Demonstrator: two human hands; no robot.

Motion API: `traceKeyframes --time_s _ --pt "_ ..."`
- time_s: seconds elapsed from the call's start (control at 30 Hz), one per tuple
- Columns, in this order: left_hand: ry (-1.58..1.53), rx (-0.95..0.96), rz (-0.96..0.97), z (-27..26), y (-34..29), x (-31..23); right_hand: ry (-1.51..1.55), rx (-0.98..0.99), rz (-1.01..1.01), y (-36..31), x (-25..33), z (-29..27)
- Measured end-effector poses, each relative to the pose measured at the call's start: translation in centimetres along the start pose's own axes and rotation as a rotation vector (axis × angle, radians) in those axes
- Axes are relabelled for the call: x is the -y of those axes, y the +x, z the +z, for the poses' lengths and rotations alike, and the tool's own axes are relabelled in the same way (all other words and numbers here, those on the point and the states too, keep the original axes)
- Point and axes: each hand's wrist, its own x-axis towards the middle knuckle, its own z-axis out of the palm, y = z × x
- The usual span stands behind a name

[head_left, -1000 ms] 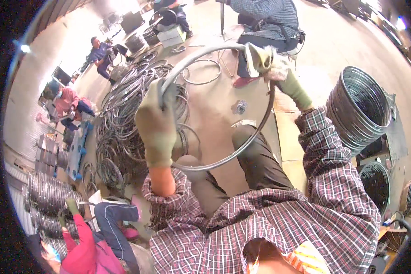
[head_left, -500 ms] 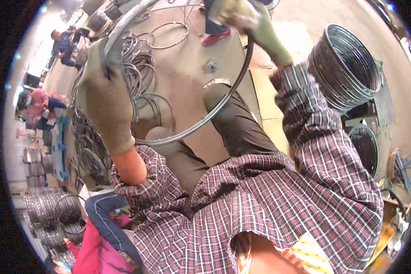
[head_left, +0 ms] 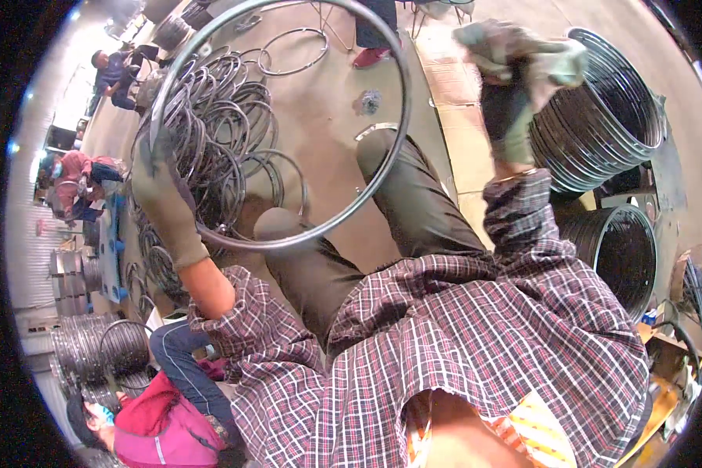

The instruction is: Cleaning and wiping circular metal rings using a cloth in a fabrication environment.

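Observation:
A thin grey metal wheel rim [head_left: 406, 86] is held up in front of my knees. My left hand [head_left: 162, 191], in a grey-green knit glove, is closed around its left side; the fingertips are partly hidden. Off to the right and apart from the rim is my gloved right hand [head_left: 513, 129], raised and smeared by motion. It grips what looks like a crumpled grey-green rag [head_left: 558, 62]; the exact grip is blurred.
Loose rims [head_left: 234, 117] lie heaped on the floor beyond my left hand. Stacked rims [head_left: 600, 117] stand at the right, with another stack [head_left: 608, 249] nearer. Flattened cardboard [head_left: 452, 101] lies beside my right knee. A person in pink [head_left: 164, 421] sits close at lower left.
My right hand has swung right, off the rim, carrying the rag. The rim in my left hand has turned to face me more fully and sits lower in view.

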Motion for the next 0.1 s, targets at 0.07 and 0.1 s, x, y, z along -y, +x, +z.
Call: traceKeyframes --time_s 0.07,0.1 --pt "-0.097 0.050 -0.242 -0.7 -0.7 1.1 -1.255 0.170 -0.238 -0.5 3.6 2.3" --pt "-0.098 0.051 -0.238 -1.3 -1.0 2.1 -1.254 0.167 -0.242 -0.7 3.9 2.4"
